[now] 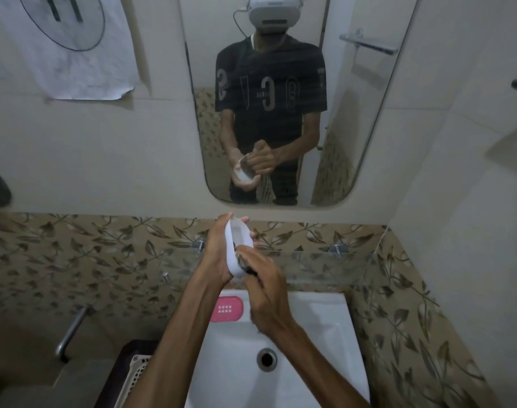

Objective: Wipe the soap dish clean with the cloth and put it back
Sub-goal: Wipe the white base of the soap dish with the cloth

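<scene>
Bathroom wall with leaf-patterned tiles, a mirror [269, 98] above and a white sink [325, 334] below. Both hands are raised over the sink, in front of a glass shelf [325, 265]. Left hand [219, 254] grips the white soap dish [236, 240] from its outer side, fingers curled round the far rim, with the hollow of the dish tilted toward the right. Right hand [266, 293] is closed on the cloth [242, 262], a dark bunched wad pressed into the lower end of the hollow; most of the cloth is hidden by the fingers, though the mirror shows a striped tail hanging below. A pink perforated tray [226, 309] lies on the back ledge of the sink, apart from the dish. Judged stage: wiping is under way, the upper part of the hollow looking clean; the remaining wiping and the return of the dish to its place are not yet done.
</scene>
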